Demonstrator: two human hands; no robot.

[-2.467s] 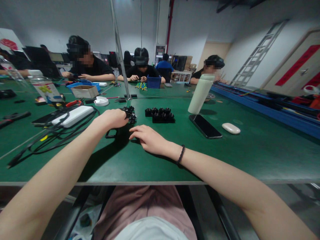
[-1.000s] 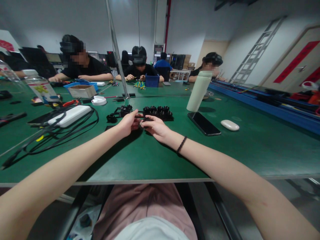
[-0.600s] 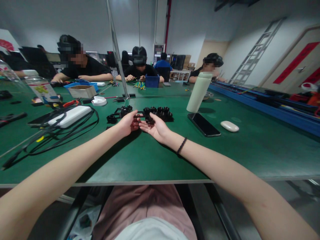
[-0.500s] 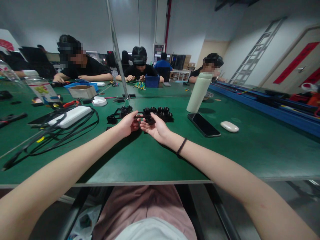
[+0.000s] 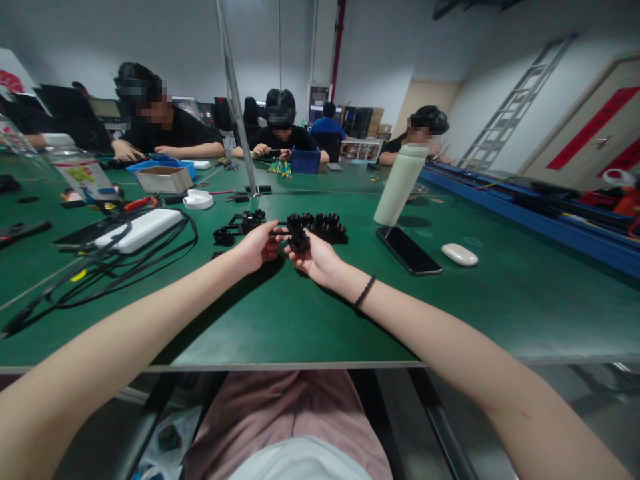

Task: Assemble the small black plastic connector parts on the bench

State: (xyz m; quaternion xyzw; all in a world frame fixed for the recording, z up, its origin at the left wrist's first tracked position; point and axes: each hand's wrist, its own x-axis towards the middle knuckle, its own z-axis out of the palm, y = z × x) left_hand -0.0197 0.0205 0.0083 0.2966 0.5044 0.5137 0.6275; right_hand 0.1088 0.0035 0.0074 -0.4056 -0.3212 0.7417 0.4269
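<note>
A small black mechanical part (image 5: 299, 239) is gripped in the right hand (image 5: 320, 257), at the near left end of a two-row group of black parts (image 5: 327, 225). The left hand (image 5: 260, 243), left of that group, has its fingers curled by a slim dark piece; whether it holds it, I cannot tell. Work seems partway: the group stands neatly ranked, while loose black parts (image 5: 253, 220) lie unranked on the table (image 5: 320, 333), farther left of it. Right of the group are a pale green flask (image 5: 400, 185) and a smartphone (image 5: 407, 251).

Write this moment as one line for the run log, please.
left hand: holds thin black piece | right hand: holds black part | behind right hand: clustered black parts | farther right: phone, green bottle
</note>
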